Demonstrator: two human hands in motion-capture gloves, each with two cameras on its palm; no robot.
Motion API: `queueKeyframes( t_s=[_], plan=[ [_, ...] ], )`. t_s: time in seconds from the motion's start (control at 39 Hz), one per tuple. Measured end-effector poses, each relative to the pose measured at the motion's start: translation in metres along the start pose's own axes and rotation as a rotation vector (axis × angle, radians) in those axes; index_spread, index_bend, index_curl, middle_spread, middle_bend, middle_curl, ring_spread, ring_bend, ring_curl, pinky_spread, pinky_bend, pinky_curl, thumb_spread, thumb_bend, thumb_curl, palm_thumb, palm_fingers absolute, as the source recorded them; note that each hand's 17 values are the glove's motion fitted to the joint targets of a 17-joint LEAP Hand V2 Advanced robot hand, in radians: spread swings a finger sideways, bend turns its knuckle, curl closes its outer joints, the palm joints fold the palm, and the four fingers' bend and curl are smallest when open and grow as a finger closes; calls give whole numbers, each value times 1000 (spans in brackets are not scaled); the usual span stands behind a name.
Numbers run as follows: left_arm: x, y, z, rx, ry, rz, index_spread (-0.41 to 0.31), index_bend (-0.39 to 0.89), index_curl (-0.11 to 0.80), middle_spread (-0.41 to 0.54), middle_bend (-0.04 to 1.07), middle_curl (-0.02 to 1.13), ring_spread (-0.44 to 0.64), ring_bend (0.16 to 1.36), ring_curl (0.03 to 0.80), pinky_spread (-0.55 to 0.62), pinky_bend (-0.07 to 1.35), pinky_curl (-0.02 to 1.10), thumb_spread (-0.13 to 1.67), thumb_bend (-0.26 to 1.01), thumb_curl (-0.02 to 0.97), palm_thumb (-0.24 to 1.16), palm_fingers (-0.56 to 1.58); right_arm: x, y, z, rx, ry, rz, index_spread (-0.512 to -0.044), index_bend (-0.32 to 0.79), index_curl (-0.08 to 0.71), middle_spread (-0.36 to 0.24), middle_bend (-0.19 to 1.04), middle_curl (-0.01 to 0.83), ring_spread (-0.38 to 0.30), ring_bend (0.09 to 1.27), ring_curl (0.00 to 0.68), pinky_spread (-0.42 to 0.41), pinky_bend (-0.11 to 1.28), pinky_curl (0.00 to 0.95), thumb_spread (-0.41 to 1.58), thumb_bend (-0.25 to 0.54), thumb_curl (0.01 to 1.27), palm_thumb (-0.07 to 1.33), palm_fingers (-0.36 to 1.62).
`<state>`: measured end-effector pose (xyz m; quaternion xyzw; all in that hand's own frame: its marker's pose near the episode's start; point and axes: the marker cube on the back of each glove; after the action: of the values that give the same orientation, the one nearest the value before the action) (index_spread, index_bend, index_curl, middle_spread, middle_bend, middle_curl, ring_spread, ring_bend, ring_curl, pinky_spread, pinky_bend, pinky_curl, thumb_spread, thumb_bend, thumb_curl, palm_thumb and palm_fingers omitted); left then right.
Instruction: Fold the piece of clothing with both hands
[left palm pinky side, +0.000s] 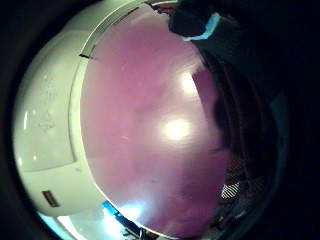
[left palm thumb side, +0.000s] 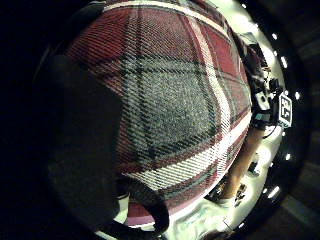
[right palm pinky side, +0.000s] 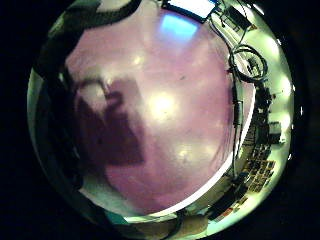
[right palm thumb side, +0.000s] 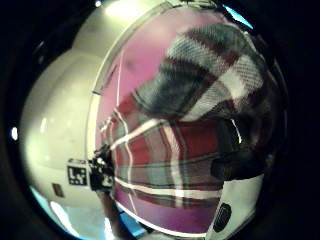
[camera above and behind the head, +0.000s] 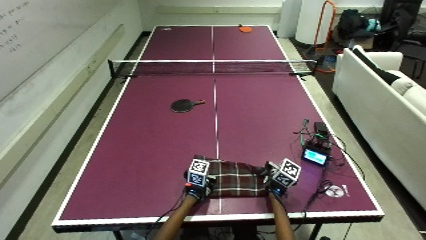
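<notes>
A red, grey and white plaid garment (camera above and behind the head: 236, 184) lies folded into a small rectangle on the purple table-tennis table (camera above and behind the head: 153, 150), close to its near edge. My left hand (camera above and behind the head: 198, 181) is at the garment's left edge and my right hand (camera above and behind the head: 279, 181) at its right edge, palms turned toward each other. The plaid cloth (left palm thumb side: 170, 100) fills the left thumb side palm view, with a curled dark finger (left palm thumb side: 147, 210) beside it. In the right thumb side palm view a fold of the cloth (right palm thumb side: 210, 80) rises toward the palm, and the other hand (right palm thumb side: 100, 172) shows across the garment.
A black paddle (camera above and behind the head: 183, 105) lies mid-table on the left half, short of the net (camera above and behind the head: 213, 66). A small device with a lit screen (camera above and behind the head: 314, 155) and cables (camera above and behind the head: 326, 189) sit at the table's right edge. A white sofa (camera above and behind the head: 386, 95) stands to the right.
</notes>
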<state>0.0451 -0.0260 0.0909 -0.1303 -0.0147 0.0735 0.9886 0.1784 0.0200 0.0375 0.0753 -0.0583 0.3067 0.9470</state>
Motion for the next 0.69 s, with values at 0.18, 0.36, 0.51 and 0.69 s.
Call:
queueKeyframes(
  t_s=[0.18, 0.36, 0.51, 0.69],
  plan=[
    [24, -7, -10, 65, -10, 1, -109, 161, 379, -3, 171, 360, 231, 578, 307, 413, 398, 369, 1459, -15, 101, -19, 313, -26, -65, 6, -61, -313, -35, -292, -22, 195, -217, 580, 478, -207, 943, 456, -12, 436, 287, 1146, 110, 342, 1019, 1083],
    [-2, 2, -38, 254, 247, -53, -123, 232, 401, -15, 153, 344, 187, 584, 303, 414, 339, 345, 1510, 49, 132, 98, 434, -121, -58, -14, 0, -343, -258, -299, 1, 167, -232, 525, 483, -222, 952, 489, -192, 590, 381, 1014, 67, 386, 1046, 1104],
    [-38, 27, -59, 388, 408, -34, -131, 213, 412, -37, 179, 347, 139, 565, 304, 386, 310, 338, 1538, 117, 184, 239, 518, -197, 17, -39, -112, -163, -352, -308, 35, 149, -241, 484, 479, -229, 935, 484, -250, 601, 399, 885, 8, 432, 1033, 1096],
    [-96, 15, -24, 445, 342, -137, -135, 178, 415, -53, 172, 352, 121, 539, 307, 368, 285, 341, 1538, 141, 217, 303, 545, -257, 85, -31, -99, -23, -498, -313, 44, 138, -246, 452, 477, -233, 914, 477, -281, 595, 401, 794, -22, 478, 1036, 1113]
  ],
)
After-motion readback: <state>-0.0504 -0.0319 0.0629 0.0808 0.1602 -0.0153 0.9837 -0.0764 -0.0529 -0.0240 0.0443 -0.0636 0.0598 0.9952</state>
